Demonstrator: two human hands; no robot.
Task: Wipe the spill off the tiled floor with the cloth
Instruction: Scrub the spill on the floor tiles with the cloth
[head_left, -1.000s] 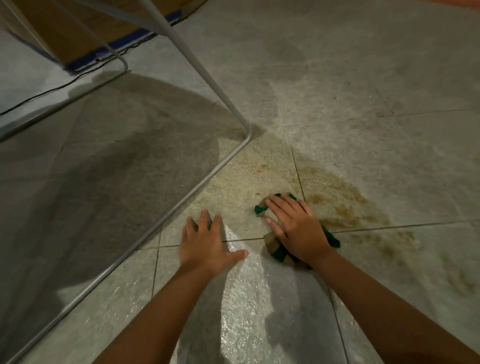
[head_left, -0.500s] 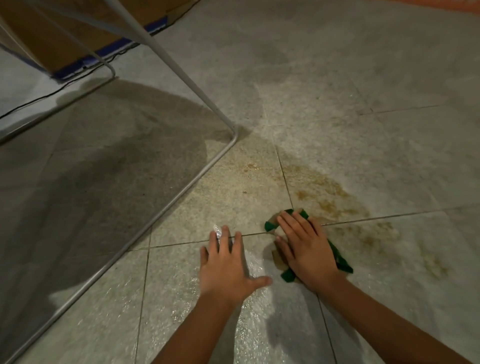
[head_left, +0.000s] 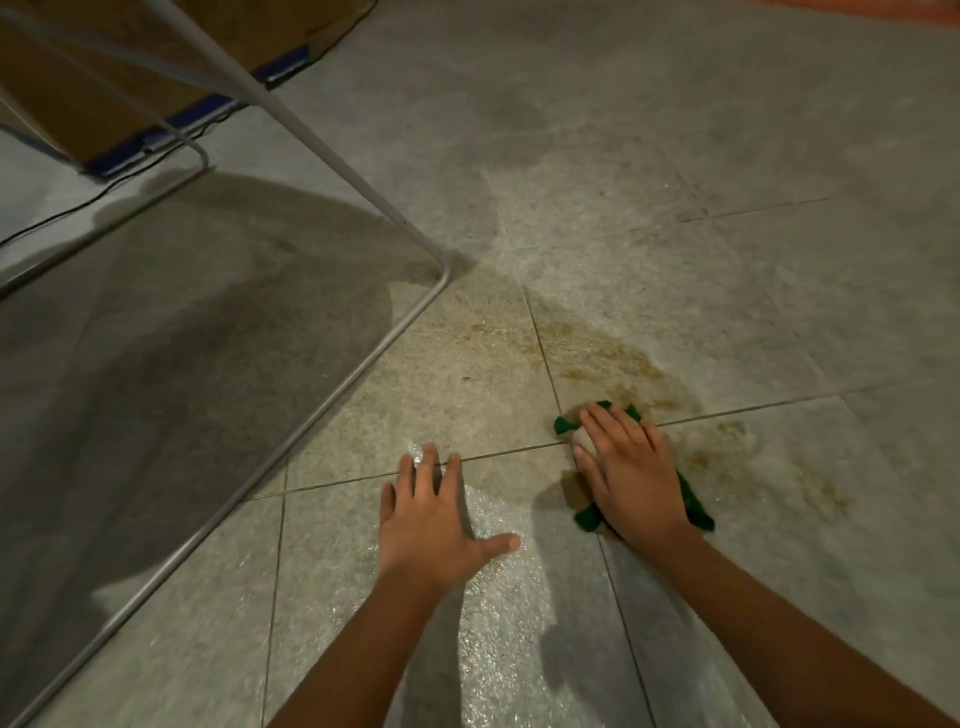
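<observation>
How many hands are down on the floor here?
2. The left hand lies flat on the grey tiled floor; the right hand presses the crumpled green cloth beside the brown spill.

R hand (head_left: 631, 475) lies on cloth (head_left: 695, 508), pressing it to tiled floor (head_left: 727, 156). Spill (head_left: 613, 364) just beyond & right of cloth, touching it. L hand (head_left: 434, 525) flat on floor, left of cloth. Metal frame (head_left: 444, 278) further left; box (head_left: 78, 104) far beyond-left.

head view looks steeply down, close over the tiled floor (head_left: 675, 156).
</observation>
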